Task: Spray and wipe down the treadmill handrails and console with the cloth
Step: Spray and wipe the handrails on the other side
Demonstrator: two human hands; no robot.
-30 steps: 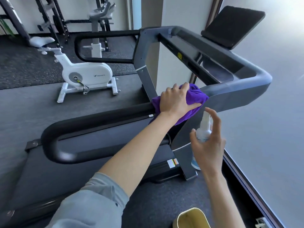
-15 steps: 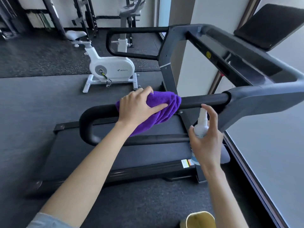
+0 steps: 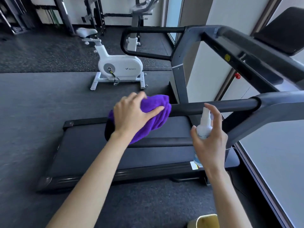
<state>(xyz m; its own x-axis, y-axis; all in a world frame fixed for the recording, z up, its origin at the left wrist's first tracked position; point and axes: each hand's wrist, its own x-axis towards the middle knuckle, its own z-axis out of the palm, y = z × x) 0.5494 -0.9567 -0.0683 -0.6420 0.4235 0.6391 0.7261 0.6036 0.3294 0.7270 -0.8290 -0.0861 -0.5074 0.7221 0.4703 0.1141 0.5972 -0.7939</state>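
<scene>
Left hand (image 3: 131, 116) gripping cloth (image 3: 154, 116) has slid back along near handrail (image 3: 213, 106) to its curved end; right hand (image 3: 209, 139) holds spray bottle (image 3: 204, 127); far handrail, console still due

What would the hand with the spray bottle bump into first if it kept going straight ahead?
Probably the near black handrail. The right hand holds the spray bottle just below and in front of that rail, index finger over the nozzle. Depth is hard to judge from one view.
</scene>
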